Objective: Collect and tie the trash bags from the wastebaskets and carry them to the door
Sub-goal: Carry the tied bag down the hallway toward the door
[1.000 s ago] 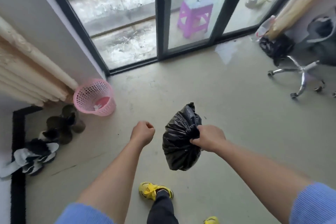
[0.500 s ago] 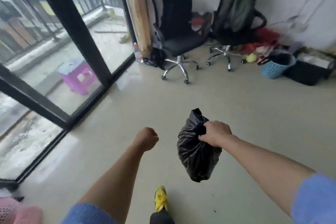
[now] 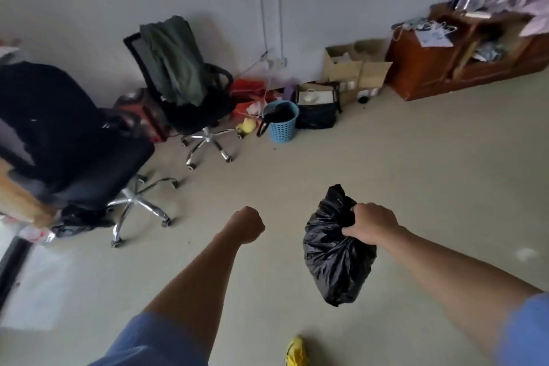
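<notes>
- Right hand [image 3: 372, 224] grips the gathered neck of the black trash bag [image 3: 337, 264], which hangs above the floor [image 3: 416, 157].
- Left hand [image 3: 248, 224]: fisted, empty.
- Bag likely light, soft, slippery; hold below the knot.

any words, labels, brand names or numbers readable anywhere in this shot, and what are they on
No text here can be read.
On the paper sheet atop the wooden cabinet: dark print, too blurred to read.
On the cardboard boxes: pale patches low down, maybe labels, too small to read.
On the black trash bag in the right hand: nothing printed shows.
On the blue wastebasket: no label shows.
</notes>
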{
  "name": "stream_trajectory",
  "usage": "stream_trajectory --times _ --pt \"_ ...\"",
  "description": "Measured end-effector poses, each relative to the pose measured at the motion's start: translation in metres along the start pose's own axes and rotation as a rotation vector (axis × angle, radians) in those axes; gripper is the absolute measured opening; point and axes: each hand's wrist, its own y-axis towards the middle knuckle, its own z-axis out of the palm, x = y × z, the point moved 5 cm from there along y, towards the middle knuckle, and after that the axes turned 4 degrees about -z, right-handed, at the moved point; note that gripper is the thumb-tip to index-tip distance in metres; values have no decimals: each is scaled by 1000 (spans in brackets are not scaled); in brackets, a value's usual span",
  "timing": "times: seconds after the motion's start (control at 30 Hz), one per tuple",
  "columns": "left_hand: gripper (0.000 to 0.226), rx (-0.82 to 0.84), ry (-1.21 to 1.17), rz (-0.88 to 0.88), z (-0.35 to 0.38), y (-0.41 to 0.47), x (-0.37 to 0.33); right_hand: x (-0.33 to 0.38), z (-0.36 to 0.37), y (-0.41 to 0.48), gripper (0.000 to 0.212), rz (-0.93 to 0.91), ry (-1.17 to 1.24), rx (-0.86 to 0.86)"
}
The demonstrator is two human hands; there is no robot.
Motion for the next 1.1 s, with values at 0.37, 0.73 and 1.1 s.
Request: stream_trajectory --times 0.37,0.73,1.1 --pt "19 108 114 421 -14 155 -372 -273 -138 92 36 408 214 -135" --pt "19 180 262 514 35 281 -705 -551 -241 238 36 542 284 -131" --pt "23 175 382 600 36 433 -989 -775 -372 389 34 628 252 -168"
